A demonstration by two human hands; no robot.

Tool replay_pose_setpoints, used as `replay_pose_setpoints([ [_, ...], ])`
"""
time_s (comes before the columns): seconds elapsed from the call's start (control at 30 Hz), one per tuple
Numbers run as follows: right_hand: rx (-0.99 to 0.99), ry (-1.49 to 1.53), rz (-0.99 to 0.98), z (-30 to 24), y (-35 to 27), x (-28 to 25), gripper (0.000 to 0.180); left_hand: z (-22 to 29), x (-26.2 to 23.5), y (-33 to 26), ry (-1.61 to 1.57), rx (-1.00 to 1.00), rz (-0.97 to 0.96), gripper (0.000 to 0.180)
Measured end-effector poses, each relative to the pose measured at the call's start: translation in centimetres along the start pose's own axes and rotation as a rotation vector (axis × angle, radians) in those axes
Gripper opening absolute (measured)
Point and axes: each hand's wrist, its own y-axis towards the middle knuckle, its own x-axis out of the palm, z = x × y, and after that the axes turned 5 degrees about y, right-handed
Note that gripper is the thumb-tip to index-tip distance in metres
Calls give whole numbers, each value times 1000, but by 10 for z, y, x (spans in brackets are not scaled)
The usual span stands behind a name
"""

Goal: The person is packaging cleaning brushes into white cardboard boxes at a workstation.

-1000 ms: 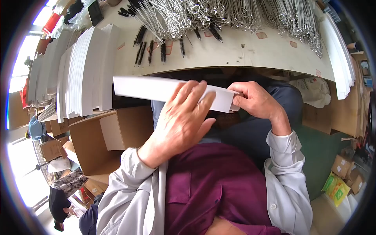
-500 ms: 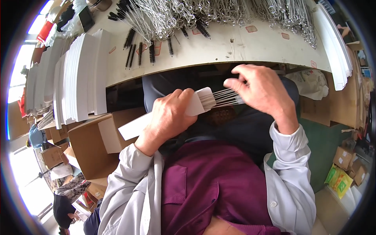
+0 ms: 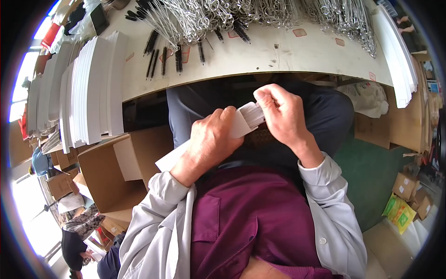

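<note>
My left hand (image 3: 211, 132) is closed around a long, narrow white cardboard box (image 3: 173, 157), held at a slant above my lap. Out of its upper right end sticks a short bundle of thin silvery wire brush stems (image 3: 252, 115). At the outer ends of these stems is my right hand (image 3: 287, 118), its thumb and fingers curled around them. The fingertips partly hide the stem ends. Whatever lies inside the box is out of sight.
Wire-handled brushes (image 3: 204, 23) with looped ends are heaped on the table (image 3: 320, 53); several black-bristled brush heads (image 3: 179, 60) lie near its edge. Flat white boxes (image 3: 88, 88) stand stacked at left, more (image 3: 395, 56) at right. An open carton (image 3: 104, 162) sits at my left.
My right hand has moved left and down and closed onto the stem ends. The stems stick out of the box less than before. The box and left hand have shifted slightly right.
</note>
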Motion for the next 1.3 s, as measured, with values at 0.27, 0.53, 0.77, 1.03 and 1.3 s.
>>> replay_pose_setpoints([
  [0.27,271,476,-13,5,-12,-8,26,-6,3,-2,18,-17,59,43],
  [0.53,189,336,149,7,-20,13,25,-5,4,-3,51,25,86,46],
  [0.77,270,291,35,13,-12,-8,18,-9,5,-8,45,-7,45,50],
  [1.03,578,790,-216,20,-1,-34,24,-12,1,-8,-9,8,52,48],
  [1.3,516,803,-299,27,-1,-37,23,-11,-5,-8,-75,21,40,54],
])
